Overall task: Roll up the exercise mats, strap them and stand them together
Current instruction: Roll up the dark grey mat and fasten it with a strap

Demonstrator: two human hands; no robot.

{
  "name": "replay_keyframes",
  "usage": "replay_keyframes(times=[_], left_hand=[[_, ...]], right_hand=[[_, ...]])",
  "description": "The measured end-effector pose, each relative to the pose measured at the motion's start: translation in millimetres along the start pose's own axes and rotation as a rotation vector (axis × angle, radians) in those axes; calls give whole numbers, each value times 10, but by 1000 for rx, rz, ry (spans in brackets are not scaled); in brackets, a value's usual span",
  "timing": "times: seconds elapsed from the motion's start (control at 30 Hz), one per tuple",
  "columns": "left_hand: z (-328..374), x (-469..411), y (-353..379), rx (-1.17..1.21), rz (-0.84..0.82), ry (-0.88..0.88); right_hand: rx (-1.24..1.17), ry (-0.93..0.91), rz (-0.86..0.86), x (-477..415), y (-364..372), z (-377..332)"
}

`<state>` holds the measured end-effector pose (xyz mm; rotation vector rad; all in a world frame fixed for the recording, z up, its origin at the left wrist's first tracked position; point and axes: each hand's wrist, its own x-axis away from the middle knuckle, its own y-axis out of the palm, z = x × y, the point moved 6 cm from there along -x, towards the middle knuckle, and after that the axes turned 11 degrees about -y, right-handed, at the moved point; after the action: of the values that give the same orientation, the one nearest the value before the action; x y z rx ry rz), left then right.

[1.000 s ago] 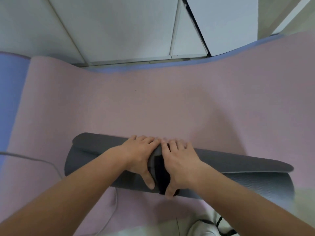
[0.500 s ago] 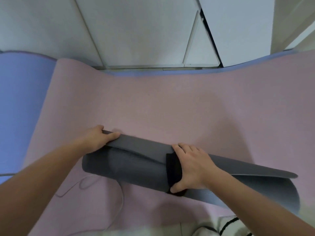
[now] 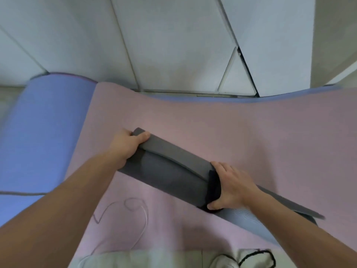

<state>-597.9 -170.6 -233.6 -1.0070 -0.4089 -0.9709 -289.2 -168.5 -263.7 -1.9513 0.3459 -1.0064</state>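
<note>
A rolled grey exercise mat (image 3: 170,171) lies slanted on a flat pink mat (image 3: 251,136), its left end raised toward the far side. A black strap (image 3: 213,187) circles the roll near its middle. My left hand (image 3: 127,146) grips the roll's left end, thumb over the loose outer flap. My right hand (image 3: 231,185) is wrapped over the roll at the strap, thumb underneath. The roll's right part (image 3: 270,207) runs on under my right forearm.
A blue mat (image 3: 44,136) lies under the pink one and shows at the left and along the far edge. White cabinet doors (image 3: 173,45) stand close behind. A thin cord (image 3: 135,213) curls on the pink mat near me. White cloth (image 3: 241,260) lies at the bottom.
My left hand left the strap and slid to the roll's left end, which swung away from me. My right hand stayed on the strap.
</note>
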Motion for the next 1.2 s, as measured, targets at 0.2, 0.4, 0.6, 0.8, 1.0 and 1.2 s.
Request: replay_keyframes(times=[0.2,0.4,0.6,0.8,1.0,1.2], left_hand=[[1414,1457,-811,-158,170,392],[2206,2901,-1262,-653,522,735],[1692,3201,-1066,-678,637,1009],[1619,3340,-1333,-174,450,1065],[1682,2836,-1931,-148,518,310],[1613,2585,-1986,-82,140,163]], right_hand=[[-208,92,49,494,-1354,-342],[-1256,168,336,973,-3162,-1094],[-1024,60,276,768,-3829,-1909],[-369,174,324,578,-3694,-2058],[-130,140,362,597,-3612,-2161],[-154,70,365,558,-3548,-2361]])
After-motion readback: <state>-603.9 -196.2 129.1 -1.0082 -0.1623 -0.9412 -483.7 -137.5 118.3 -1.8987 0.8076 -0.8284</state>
